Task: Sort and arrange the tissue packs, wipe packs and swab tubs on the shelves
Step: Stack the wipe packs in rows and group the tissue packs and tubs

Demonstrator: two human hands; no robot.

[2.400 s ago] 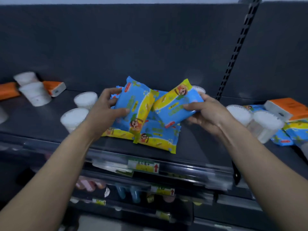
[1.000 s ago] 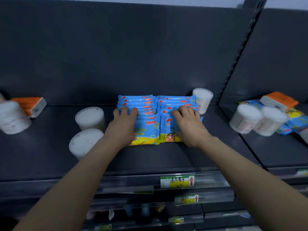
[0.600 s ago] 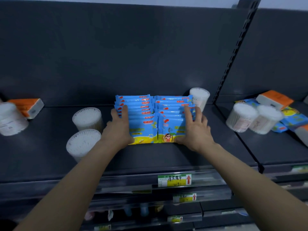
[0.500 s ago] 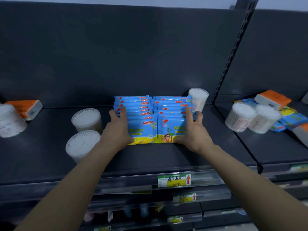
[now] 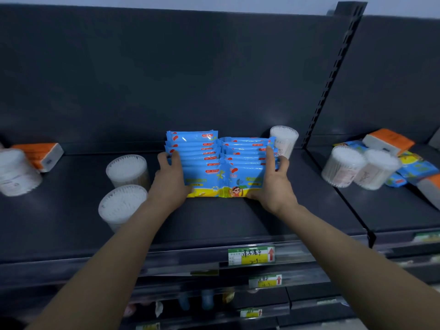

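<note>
- Step in hand: squaring up the wipe packs (image 5: 214, 163), which stand on edge in 2 rows side by side at the middle of the shelf (image 5: 214, 222), running back toward the rear panel.
- Left hand (image 5: 170, 184): cupped round the front-left corner of the block, fingers bent along its outer flank, thumb on the front pack.
- Right hand (image 5: 273, 184): mirrored on the front-right corner, fingers laid up the right flank; the 2 hands squeeze the rows between them.
- Next move, as a judgement: an even inward and rearward press to close the rows, then release, leaving the loose stock to sort.
- Wipe packs: soft glossy film pouches, blue with a yellow base band and red tabs; slippery, and likely to fan or topple if let go unevenly.
- Swab tubs: clear rigid cylinders packed with white tips. 2 sit just left of the block (image 5: 128, 170), 1 stands behind its right rear corner (image 5: 284, 139), 2 lean in the right bay (image 5: 342, 166).
- Tissue packs: orange-and-white rectangular blocks, 1 far left (image 5: 40, 153), 1 in the right bay (image 5: 388, 140) atop a jumble of further packs.
</note>
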